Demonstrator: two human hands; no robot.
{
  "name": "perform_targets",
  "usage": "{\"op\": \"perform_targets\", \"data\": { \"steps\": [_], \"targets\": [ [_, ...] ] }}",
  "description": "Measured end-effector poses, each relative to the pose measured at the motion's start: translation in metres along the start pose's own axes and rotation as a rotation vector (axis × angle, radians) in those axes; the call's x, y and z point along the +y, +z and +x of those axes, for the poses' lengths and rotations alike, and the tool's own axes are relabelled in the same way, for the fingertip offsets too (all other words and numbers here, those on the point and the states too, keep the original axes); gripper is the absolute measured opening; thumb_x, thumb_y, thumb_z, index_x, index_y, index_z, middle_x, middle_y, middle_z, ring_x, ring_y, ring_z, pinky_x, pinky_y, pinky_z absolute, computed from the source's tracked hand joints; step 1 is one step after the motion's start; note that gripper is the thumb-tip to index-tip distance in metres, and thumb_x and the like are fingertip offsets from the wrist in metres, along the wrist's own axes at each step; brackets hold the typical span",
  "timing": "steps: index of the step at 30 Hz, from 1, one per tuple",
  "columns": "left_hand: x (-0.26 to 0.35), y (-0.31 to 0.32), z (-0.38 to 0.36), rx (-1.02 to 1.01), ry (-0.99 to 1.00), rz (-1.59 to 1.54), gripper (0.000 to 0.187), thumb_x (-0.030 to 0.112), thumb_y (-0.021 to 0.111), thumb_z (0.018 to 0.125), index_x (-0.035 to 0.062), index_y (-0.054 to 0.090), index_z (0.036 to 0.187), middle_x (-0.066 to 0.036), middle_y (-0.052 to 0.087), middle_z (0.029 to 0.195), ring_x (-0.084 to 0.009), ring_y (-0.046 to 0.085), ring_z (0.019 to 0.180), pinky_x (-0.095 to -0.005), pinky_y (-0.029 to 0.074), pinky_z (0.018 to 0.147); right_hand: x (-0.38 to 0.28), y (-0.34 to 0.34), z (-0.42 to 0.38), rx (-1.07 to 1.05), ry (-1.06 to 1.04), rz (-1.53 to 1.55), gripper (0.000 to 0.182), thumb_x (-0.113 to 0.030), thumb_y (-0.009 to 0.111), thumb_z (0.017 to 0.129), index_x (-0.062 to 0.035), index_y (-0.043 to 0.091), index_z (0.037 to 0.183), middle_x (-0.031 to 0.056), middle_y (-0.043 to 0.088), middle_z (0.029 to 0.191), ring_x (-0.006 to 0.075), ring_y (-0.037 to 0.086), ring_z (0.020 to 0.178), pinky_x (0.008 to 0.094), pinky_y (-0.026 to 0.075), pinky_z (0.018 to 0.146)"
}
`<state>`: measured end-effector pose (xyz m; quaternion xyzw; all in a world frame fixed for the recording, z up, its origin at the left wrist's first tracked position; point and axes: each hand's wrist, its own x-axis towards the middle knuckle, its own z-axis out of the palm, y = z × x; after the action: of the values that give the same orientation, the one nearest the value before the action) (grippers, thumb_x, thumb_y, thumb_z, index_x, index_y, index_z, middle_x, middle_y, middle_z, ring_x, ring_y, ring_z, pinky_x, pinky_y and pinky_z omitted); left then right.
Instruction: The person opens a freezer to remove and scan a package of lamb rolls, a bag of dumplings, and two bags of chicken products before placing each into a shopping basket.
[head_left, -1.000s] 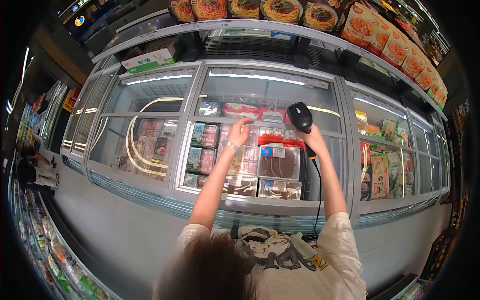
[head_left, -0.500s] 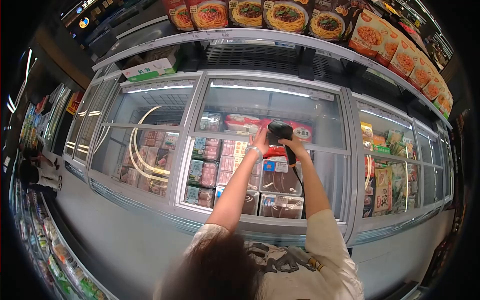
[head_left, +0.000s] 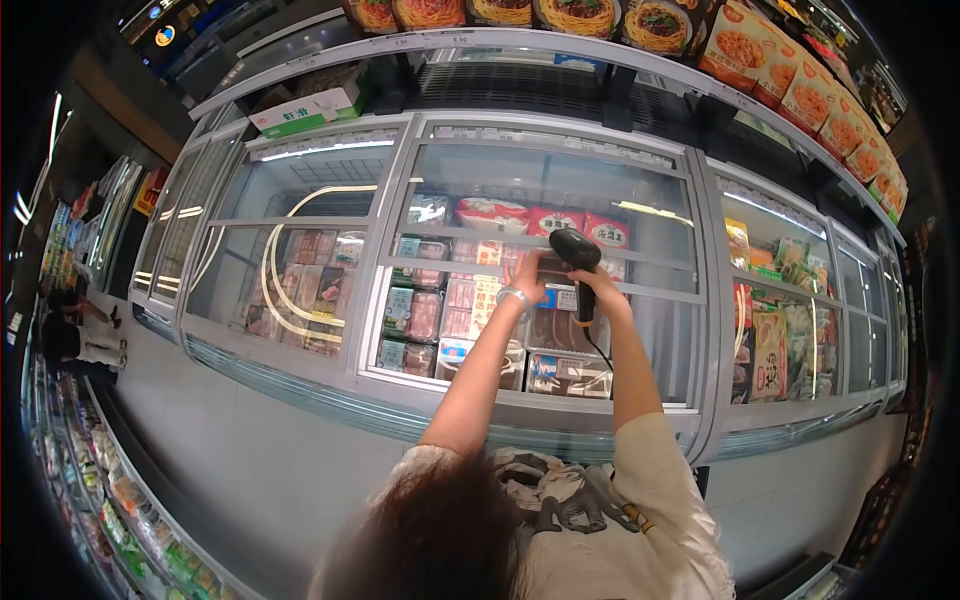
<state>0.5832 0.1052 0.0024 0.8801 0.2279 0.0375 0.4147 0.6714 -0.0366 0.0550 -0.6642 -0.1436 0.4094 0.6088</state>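
Observation:
A black handheld barcode scanner (head_left: pixel 575 250) with an orange-tipped handle is gripped in my right hand (head_left: pixel 603 287); its cable hangs along the forearm. My left hand (head_left: pixel 524 280), with a pale bracelet at the wrist, is just left of the scanner. Its thumb and fingers bend round the left edge of a dark wrapped tray pack (head_left: pixel 552 268), partly hidden by the scanner and hands. Below lie dark meat trays (head_left: pixel 565 328) under clear film. To the left are pink meat packs (head_left: pixel 462 310), and red-and-white bags (head_left: pixel 495 215) lie behind.
The chest freezer (head_left: pixel 480 392) has sliding glass panes with metal frame bars (head_left: pixel 440 264). Neighbouring compartments hold more packs (head_left: pixel 785 350). A shelf above carries noodle boxes (head_left: pixel 740 50) and a green-and-white carton (head_left: pixel 308 112). Another person (head_left: pixel 85 335) is in the left aisle.
The view has tilted downward slightly. My left hand has gone from lying flat to bending round a dark tray pack. A second frame bar now shows across the middle freezer.

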Motion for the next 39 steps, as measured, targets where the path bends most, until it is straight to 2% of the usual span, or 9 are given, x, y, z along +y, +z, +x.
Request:
{"op": "perform_targets", "data": {
  "steps": [7, 10, 19, 22, 26, 31, 35, 38, 39],
  "targets": [
    [0.006, -0.003, -0.05, -0.033, 0.003, 0.019, 0.058, 0.002, 0.045, 0.066, 0.0197, 0.03, 0.12, -0.005, 0.033, 0.128, -0.0264, 0.014, 0.126, -0.0491, 0.003, 0.098, 0.019, 0.0, -0.029, -0.106, 0.038, 0.046, 0.034, -0.012, 0.058, 0.069, -0.0029, 0.052, 0.101, 0.0024, 0.052, 0.091, 0.0113, 0.045, 0.084, 0.0239, 0.036, 0.071],
    [0.003, -0.001, -0.063, -0.046, -0.001, 0.02, 0.06, 0.001, 0.044, 0.065, 0.0201, 0.03, 0.12, -0.007, 0.033, 0.127, -0.0262, 0.014, 0.126, -0.0491, 0.004, 0.098, 0.021, 0.005, -0.046, -0.098, 0.079, 0.097, 0.037, -0.016, 0.06, 0.067, -0.0035, 0.054, 0.101, 0.002, 0.054, 0.09, 0.0124, 0.045, 0.085, 0.0231, 0.033, 0.075],
    [0.0, 0.005, -0.098, -0.046, -0.001, 0.084, 0.053, 0.001, 0.046, 0.065, 0.0186, 0.033, 0.114, -0.01, 0.038, 0.123, -0.0286, 0.02, 0.124, -0.0535, 0.01, 0.095, 0.037, 0.013, -0.078, -0.126, 0.116, 0.007, 0.034, -0.014, 0.058, 0.067, -0.0071, 0.055, 0.1, 0.0035, 0.052, 0.086, 0.0118, 0.045, 0.082, 0.0237, 0.036, 0.071],
    [0.005, 0.003, -0.114, -0.036, 0.005, 0.093, 0.052, 0.001, 0.047, 0.065, 0.0172, 0.034, 0.113, -0.013, 0.038, 0.121, -0.0299, 0.023, 0.122, -0.0532, 0.012, 0.095, 0.028, 0.022, -0.098, -0.131, 0.224, 0.06, 0.032, -0.011, 0.059, 0.068, -0.0067, 0.055, 0.099, -0.0004, 0.053, 0.086, 0.0082, 0.044, 0.076, 0.0214, 0.036, 0.065],
    [0.007, 0.001, -0.133, -0.014, 0.029, 0.085, 0.05, 0.002, 0.048, 0.066, 0.0155, 0.035, 0.113, -0.016, 0.039, 0.12, -0.0304, 0.025, 0.121, -0.052, 0.013, 0.096, 0.045, 0.023, -0.104, -0.121, 0.162, 0.036, 0.035, -0.012, 0.06, 0.067, -0.0075, 0.054, 0.101, -0.0002, 0.054, 0.088, 0.0081, 0.045, 0.078, 0.0213, 0.036, 0.068],
    [0.001, 0.011, -0.153, 0.026, 0.039, 0.127, 0.048, 0.006, 0.048, 0.067, 0.0147, 0.035, 0.112, -0.014, 0.04, 0.118, -0.0288, 0.027, 0.12, -0.0521, 0.013, 0.095, 0.054, 0.024, -0.115, -0.135, 0.154, -0.023, 0.036, -0.013, 0.06, 0.066, -0.0068, 0.053, 0.101, 0.0016, 0.055, 0.088, 0.0089, 0.047, 0.079, 0.0216, 0.037, 0.07],
    [0.003, 0.008, -0.177, 0.043, 0.096, 0.14, 0.045, 0.008, 0.049, 0.066, 0.0137, 0.038, 0.109, -0.011, 0.044, 0.11, -0.0276, 0.034, 0.113, -0.054, 0.013, 0.094, 0.041, 0.029, -0.125, -0.185, 0.204, -0.186, 0.035, -0.012, 0.059, 0.066, -0.0056, 0.053, 0.1, 0.0031, 0.054, 0.087, 0.0099, 0.049, 0.079, 0.0223, 0.041, 0.064],
    [0.003, 0.006, -0.187, -0.049, 0.065, 0.144, 0.049, 0.009, 0.052, 0.066, 0.0127, 0.035, 0.113, -0.009, 0.036, 0.125, -0.0277, 0.023, 0.123, -0.0539, 0.012, 0.095, 0.02, 0.04, -0.144, -0.185, 0.306, -0.22, 0.036, -0.013, 0.058, 0.065, -0.0049, 0.052, 0.1, 0.0043, 0.054, 0.088, 0.0112, 0.05, 0.08, 0.0248, 0.045, 0.058],
    [0.005, 0.004, -0.19, -0.054, 0.063, 0.128, 0.049, 0.009, 0.052, 0.067, 0.0124, 0.035, 0.113, -0.009, 0.036, 0.124, -0.0278, 0.023, 0.122, -0.0539, 0.012, 0.095, 0.015, 0.045, -0.151, -0.154, 0.319, -0.208, 0.036, -0.013, 0.058, 0.065, -0.0047, 0.052, 0.1, 0.0045, 0.054, 0.088, 0.0116, 0.05, 0.08, 0.026, 0.046, 0.056]
  ]
}}
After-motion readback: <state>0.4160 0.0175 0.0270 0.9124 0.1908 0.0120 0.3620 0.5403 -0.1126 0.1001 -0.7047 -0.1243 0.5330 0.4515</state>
